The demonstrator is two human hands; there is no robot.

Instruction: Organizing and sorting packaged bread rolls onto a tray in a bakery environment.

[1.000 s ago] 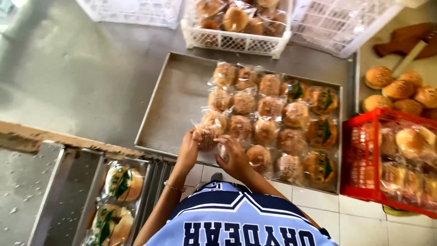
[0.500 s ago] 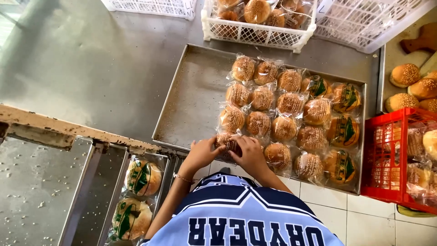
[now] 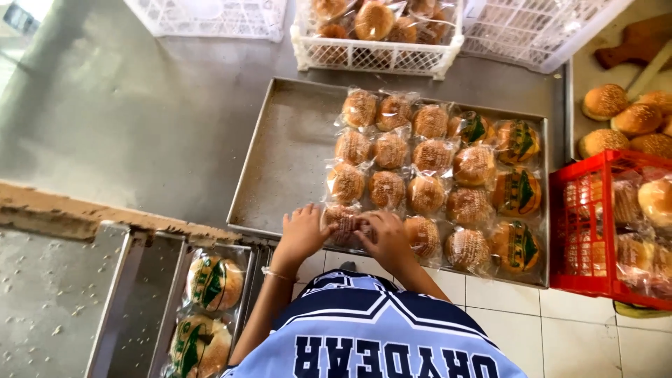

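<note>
At seven o'clock two wrapped buns [image 3: 210,283] lie in a lower tray, then the left hand [image 3: 302,234] and right hand [image 3: 388,239] each close their grip on one bagged bun [image 3: 343,222] at the metal tray's [image 3: 280,161] near edge, with a red crate [image 3: 581,231] at three o'clock.

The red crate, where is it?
In the head view the red crate sits at the right edge on the tiled floor, just right of the metal tray of wrapped buns, with unwrapped buns above it in the picture.
</note>
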